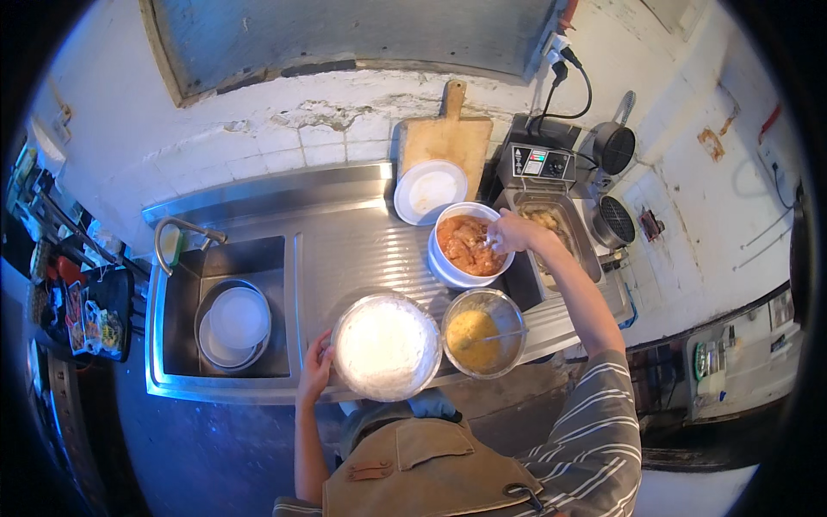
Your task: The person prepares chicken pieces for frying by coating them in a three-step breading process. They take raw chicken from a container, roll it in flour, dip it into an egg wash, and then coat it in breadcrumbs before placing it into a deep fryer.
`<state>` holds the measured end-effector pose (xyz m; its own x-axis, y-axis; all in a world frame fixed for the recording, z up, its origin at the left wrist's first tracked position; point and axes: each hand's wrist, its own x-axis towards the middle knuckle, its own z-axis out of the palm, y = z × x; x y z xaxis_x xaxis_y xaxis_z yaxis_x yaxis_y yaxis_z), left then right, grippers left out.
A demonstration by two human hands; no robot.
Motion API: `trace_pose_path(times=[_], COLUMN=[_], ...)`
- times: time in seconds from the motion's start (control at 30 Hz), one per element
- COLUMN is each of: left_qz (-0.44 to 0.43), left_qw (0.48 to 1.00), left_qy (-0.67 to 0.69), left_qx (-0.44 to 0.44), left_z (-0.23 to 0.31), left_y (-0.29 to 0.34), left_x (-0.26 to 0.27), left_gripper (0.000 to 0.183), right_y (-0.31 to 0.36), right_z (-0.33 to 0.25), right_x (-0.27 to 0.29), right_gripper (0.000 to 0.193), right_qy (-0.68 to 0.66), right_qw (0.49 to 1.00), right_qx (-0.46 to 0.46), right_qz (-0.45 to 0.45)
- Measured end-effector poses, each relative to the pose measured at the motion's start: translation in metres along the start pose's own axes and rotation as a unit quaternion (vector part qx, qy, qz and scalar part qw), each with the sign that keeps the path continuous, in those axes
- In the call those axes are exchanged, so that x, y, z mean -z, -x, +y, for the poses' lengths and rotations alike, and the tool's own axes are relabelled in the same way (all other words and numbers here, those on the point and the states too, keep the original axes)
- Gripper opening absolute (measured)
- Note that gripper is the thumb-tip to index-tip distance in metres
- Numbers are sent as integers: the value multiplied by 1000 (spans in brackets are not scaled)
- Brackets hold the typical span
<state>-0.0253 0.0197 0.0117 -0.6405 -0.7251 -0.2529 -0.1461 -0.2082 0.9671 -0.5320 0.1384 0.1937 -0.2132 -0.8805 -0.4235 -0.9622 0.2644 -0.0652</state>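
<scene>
Stainless steel made up the biggest thing before me, the long ribbed sink counter (336, 258) across the middle of the frame. At right stood a boxy metal fryer (549, 161) holding pale food, with the right forearm crossing over it; wet drips off that hand could spatter, if its bath was hot.

Lower centre sat a wide round bowl (388, 397) of white powder, its near rim seeming to overhang the counter's front edge. A bump from the body might tip it, I thought. Just to its right, a round see-through-looking bowl (482, 302) of yellow mixture sat as near that edge, with the same danger. Behind, slightly right of centre, was a deep white round tub (442, 269) of reddish, wet meat (461, 237).

The right hand (514, 233) dipped its bunched fingers there; whether they pinched meat or a tool, I couldn't tell. The left hand (316, 366) bent its fingers against the powder bowl's left side, whether gripping or merely touching, I couldn't say. Smallest was a thin pale rod (508, 333) across the yellow bowl's rim, easily snagged by a lowered forearm.
</scene>
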Motion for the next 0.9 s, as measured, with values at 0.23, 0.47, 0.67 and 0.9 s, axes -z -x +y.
trace_pose_path(times=[0.23,0.47,0.67,0.9], left_qz=[-5,-12,-11,-7], left_qw=[999,1000,1000,1000], left_qy=[33,15,20,0], left_qx=[10,9,15,12], left_z=[10,8,9,4], left_y=[3,0,-2,0], left_x=[-3,-1,-5,-1], left_gripper=[41,41,40,40], right_y=[7,-13,-38,-36], right_z=[-19,-42,-26,-18], right_x=[-19,-67,-79,-65], right_gripper=[53,52,48,44], right_qy=[27,24,18,-30], right_qw=[991,988,985,990], right_qx=[7,106,128,114], right_qz=[133,109,117,82])
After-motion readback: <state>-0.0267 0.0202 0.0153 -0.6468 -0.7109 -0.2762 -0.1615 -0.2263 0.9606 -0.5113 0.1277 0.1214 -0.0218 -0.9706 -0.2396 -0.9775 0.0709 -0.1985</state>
